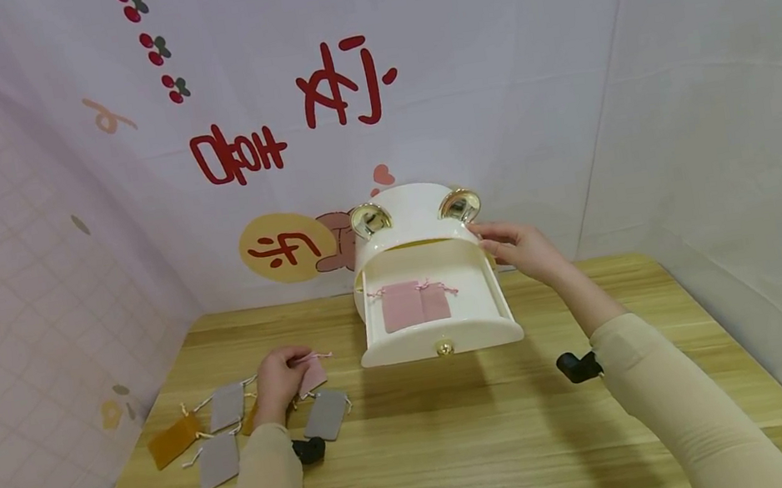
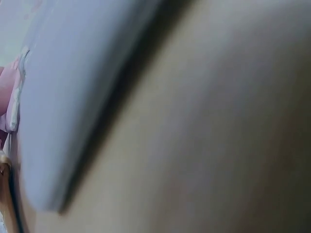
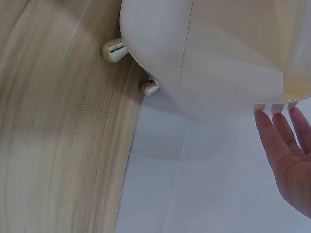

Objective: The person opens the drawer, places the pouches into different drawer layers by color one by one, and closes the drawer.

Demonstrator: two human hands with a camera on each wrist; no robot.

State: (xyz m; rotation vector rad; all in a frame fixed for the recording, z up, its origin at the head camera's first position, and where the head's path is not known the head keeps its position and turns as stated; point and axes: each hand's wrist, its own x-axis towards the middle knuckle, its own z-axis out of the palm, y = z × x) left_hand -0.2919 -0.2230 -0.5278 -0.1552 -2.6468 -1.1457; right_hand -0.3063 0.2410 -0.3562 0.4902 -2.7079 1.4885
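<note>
In the head view, my left hand (image 1: 281, 383) is low over the table at the left, pinching a small pink drawstring pouch (image 1: 312, 376) at its edge. A grey pouch (image 1: 326, 415) lies just beside that hand and fills much of the left wrist view, blurred. My right hand (image 1: 524, 249) touches the right side of a white rounded box (image 1: 416, 211) with its fingertips; the straight fingers (image 3: 272, 136) show in the right wrist view. The box's drawer (image 1: 406, 347) is pulled out, with pink pouches (image 1: 404, 307) lying inside.
Left of my left hand lie more grey pouches (image 1: 219, 461) and an orange pouch (image 1: 174, 441); another orange one is partly hidden under the hand. The box has gold-rimmed round ears (image 1: 459, 206), a gold drawer knob (image 1: 444, 347) and gold feet (image 3: 114, 50). A printed cloth wall stands behind.
</note>
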